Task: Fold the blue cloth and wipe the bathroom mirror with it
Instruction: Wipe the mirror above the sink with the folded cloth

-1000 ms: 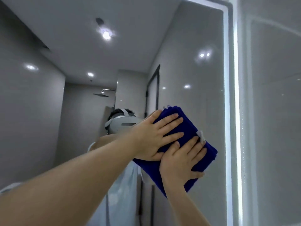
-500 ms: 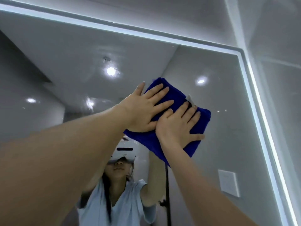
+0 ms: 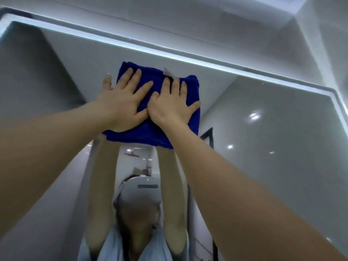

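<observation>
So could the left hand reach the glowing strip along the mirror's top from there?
Probably yes: the left hand presses flat on the blue cloth just under the lit strip, with only bare mirror between them, though the arm looks well stretched.

Just above the blue cloth point(image 3: 148, 135) the lit top edge point(image 3: 188, 59) bars the way; bare mirror glass point(image 3: 263, 129) lies left and right

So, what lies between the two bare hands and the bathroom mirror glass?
The folded blue cloth; left hand and right hand press flat on it, head view.

Head view tilts steeply upward (close) at the mirror point(image 3: 263, 129).
</observation>
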Available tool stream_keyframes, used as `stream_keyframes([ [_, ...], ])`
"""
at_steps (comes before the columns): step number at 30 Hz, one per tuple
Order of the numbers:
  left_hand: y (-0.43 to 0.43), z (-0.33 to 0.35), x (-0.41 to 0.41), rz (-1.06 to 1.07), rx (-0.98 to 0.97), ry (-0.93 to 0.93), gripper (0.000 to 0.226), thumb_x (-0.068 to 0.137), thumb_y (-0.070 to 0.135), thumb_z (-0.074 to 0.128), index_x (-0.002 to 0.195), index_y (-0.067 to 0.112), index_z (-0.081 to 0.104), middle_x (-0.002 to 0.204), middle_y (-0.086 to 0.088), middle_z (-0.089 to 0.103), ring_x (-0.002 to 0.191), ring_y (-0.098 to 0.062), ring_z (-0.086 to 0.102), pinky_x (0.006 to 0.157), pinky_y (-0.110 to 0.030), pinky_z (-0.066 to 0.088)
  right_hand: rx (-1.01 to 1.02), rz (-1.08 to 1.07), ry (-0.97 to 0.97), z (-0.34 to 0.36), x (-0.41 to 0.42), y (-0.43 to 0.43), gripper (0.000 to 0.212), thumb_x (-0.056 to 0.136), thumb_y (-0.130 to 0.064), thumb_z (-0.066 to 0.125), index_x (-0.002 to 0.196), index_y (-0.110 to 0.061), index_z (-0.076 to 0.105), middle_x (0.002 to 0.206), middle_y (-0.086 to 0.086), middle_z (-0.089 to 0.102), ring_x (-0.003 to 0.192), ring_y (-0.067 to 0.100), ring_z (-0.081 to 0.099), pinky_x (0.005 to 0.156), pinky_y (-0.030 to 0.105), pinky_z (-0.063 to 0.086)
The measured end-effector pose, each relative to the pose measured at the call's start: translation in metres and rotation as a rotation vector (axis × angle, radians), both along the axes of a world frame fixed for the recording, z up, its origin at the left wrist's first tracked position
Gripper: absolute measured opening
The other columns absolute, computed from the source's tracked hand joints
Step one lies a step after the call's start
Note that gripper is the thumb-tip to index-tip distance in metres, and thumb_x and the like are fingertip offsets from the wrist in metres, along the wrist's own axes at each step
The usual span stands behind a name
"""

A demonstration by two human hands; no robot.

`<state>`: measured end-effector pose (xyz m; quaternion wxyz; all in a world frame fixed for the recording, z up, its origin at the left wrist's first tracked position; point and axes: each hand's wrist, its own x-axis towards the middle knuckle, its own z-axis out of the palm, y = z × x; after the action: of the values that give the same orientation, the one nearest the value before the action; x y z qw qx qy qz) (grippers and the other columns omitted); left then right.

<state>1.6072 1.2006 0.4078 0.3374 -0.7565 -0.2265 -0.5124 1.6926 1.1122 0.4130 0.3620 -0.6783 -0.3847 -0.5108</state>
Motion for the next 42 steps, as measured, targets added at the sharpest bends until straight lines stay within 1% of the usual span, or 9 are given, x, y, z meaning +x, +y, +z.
stream_keyframes([
  [5,0.061,-0.039,-0.057,-0.054,-0.19,-0.265,0.071,0.091,0.056,0.02,0.149,0.023,-0.005,0.156,-0.009,-0.013,0.143,-0.026,-0.012,0.111,-0.057,-0.002,-0.225,0.043,-0.249,-0.001,-0.065,0.061,0.053,0.098,-0.032,0.021,0.149,-0.023,0.008,0.158,-0.002,-0.001,0.145,0.016,-0.007,0.109,0.061,-0.007],
  [11,0.105,-0.112,-0.106,-0.035,-0.339,-0.415,0.073,0.09,0.053,0.022,0.149,0.017,-0.004,0.156,-0.015,-0.007,0.143,-0.031,-0.008,0.11,-0.059,0.005,-0.345,0.046,-0.42,-0.05,-0.124,0.12,0.052,0.098,-0.033,0.024,0.148,-0.024,0.013,0.158,-0.003,0.004,0.145,0.017,-0.002,0.109,0.061,-0.006],
  [14,0.123,-0.158,-0.122,-0.01,-0.379,-0.465,0.074,0.089,0.053,0.018,0.149,0.011,0.006,0.154,-0.022,0.005,0.143,-0.037,0.002,0.107,-0.062,0.014,-0.391,0.049,-0.481,-0.087,-0.145,0.139,0.053,0.098,-0.034,0.024,0.148,-0.024,0.014,0.158,-0.003,0.006,0.145,0.017,0.0,0.109,0.061,-0.005],
  [18,0.139,-0.226,-0.135,-0.033,-0.472,-0.53,0.075,0.084,0.048,0.018,0.143,0.003,0.029,0.146,-0.03,0.028,0.135,-0.047,0.025,0.098,-0.067,0.026,-0.465,0.091,-0.518,-0.145,-0.169,0.157,0.052,0.098,-0.035,0.026,0.148,-0.026,0.016,0.158,-0.005,0.007,0.145,0.015,0.0,0.11,0.059,-0.008],
  [30,0.125,-0.394,-0.149,-0.013,-0.851,-0.618,0.066,0.085,0.043,0.027,0.134,-0.001,0.032,0.134,-0.035,0.042,0.122,-0.052,0.042,0.083,-0.068,0.04,-0.8,0.109,-0.607,-0.298,-0.196,0.176,0.053,0.094,-0.035,0.021,0.145,-0.023,0.03,0.155,-0.003,0.02,0.144,0.018,0.013,0.108,0.055,-0.013],
  [33,0.118,-0.42,-0.142,-0.015,-0.907,-0.658,0.065,0.084,0.041,0.03,0.133,-0.002,0.034,0.133,-0.034,0.043,0.122,-0.05,0.043,0.085,-0.066,0.041,-0.854,0.052,-0.609,-0.32,-0.198,0.17,0.06,0.088,-0.037,0.012,0.139,-0.024,0.041,0.15,-0.004,0.033,0.141,0.018,0.027,0.108,0.056,-0.004],
  [35,0.112,-0.432,-0.135,-0.034,-0.924,-0.697,0.065,0.084,0.04,0.032,0.132,-0.003,0.036,0.132,-0.035,0.044,0.121,-0.051,0.044,0.084,-0.064,0.043,-0.896,0.073,-0.656,-0.331,-0.194,0.17,0.06,0.089,-0.038,0.011,0.142,-0.023,0.037,0.152,-0.003,0.029,0.142,0.019,0.022,0.108,0.056,-0.007],
  [39,0.098,-0.45,-0.121,-0.011,-0.964,-0.742,0.068,0.085,0.042,0.032,0.13,-0.007,0.043,0.13,-0.036,0.046,0.118,-0.052,0.047,0.08,-0.066,0.043,-0.914,0.125,-0.746,-0.346,-0.183,0.161,0.051,0.095,-0.034,0.035,0.144,-0.022,0.032,0.154,-0.002,0.024,0.144,0.021,0.015,0.107,0.052,-0.019],
  [42,0.086,-0.461,-0.106,0.014,-1.003,-0.782,0.07,0.084,0.044,0.032,0.13,-0.007,0.044,0.132,-0.035,0.044,0.119,-0.052,0.046,0.081,-0.066,0.042,-0.956,0.119,-0.777,-0.357,-0.173,0.154,0.052,0.097,-0.034,0.03,0.147,-0.024,0.021,0.157,-0.003,0.013,0.146,0.019,0.004,0.104,0.05,-0.025],
])
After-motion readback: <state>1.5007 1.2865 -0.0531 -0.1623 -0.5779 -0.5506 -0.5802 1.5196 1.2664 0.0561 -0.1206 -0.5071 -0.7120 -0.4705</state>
